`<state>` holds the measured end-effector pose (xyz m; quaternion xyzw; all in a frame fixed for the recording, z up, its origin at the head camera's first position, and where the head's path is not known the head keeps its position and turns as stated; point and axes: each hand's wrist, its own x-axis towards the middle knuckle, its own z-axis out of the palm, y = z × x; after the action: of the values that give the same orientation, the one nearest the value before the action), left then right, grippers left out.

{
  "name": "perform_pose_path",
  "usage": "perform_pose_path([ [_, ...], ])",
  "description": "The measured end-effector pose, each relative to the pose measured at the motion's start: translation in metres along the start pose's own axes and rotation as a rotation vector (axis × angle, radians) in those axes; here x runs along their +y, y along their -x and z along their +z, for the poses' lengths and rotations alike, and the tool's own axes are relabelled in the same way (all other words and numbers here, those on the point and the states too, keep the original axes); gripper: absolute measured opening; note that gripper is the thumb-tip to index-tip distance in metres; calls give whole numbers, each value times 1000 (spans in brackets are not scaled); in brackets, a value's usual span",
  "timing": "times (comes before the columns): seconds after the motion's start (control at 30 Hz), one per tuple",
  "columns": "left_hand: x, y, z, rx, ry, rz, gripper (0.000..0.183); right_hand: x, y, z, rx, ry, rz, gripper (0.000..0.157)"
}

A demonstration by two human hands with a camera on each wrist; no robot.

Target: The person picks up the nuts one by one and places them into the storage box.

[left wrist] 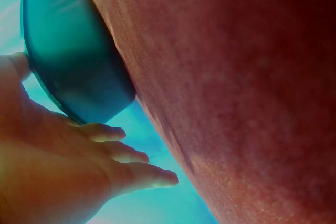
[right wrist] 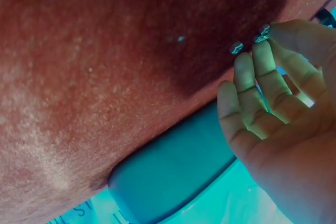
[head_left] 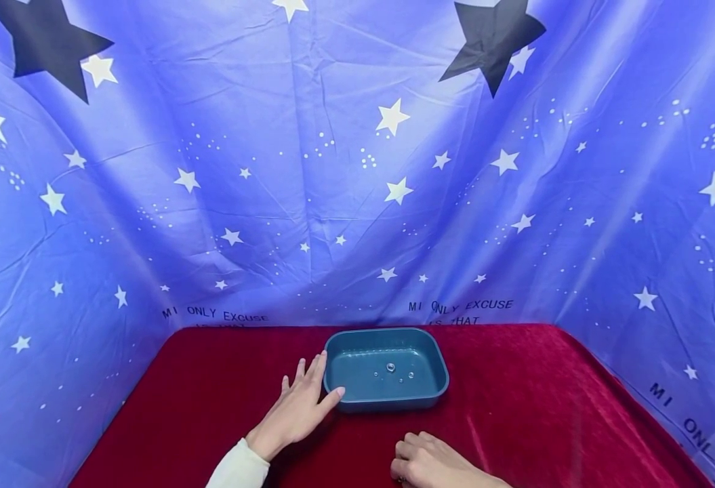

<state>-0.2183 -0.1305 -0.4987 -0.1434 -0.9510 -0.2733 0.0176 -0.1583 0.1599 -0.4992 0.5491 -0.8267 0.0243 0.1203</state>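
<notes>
A teal rectangular basin (head_left: 387, 403) stands on the red cloth, with several small shiny metal nuts (head_left: 390, 367) lying on its floor. My left hand (head_left: 299, 410) rests at the basin's left end, fingers stretched out along the outside and thumb at the near left rim. In front of the basin, my right hand (head_left: 433, 464) is low over the cloth with its fingers bent. The right wrist view shows small metal nuts (right wrist: 261, 35) pinched between its thumb and fingertips. Another nut (right wrist: 237, 48) is close beside those fingertips, against the cloth.
Red velvety cloth (head_left: 534, 393) covers the table. A blue curtain (head_left: 308, 203) with stars and lettering rises behind it and on both sides. A tiny bright speck (right wrist: 181, 39) shows on the cloth in the right wrist view.
</notes>
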Motion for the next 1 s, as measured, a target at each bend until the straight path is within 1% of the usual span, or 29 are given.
perform_pose_path([
  [0.17,-1,1,-1,-5,2,-5,86,0,-3,-2,30,25,-18,13],
  [0.27,-1,2,-1,-11,1,-6,86,2,-7,-9,90,26,-21,18],
  [0.33,-1,2,-1,-10,2,-3,86,4,-11,-16,144,26,-10,20],
  [0.43,-1,1,-2,-12,5,0,86,10,-19,-28,208,12,28,21],
  [0.57,0,1,-2,-15,18,2,87,22,-29,-41,257,42,76,19],
  [0.73,0,1,-3,-13,28,5,88,43,-41,-49,269,85,126,16],
  [0.87,0,1,-3,-13,32,7,87,58,-48,-49,242,68,189,17],
  [1.0,-2,1,-2,-13,31,10,87,70,-53,-43,210,35,243,18],
])
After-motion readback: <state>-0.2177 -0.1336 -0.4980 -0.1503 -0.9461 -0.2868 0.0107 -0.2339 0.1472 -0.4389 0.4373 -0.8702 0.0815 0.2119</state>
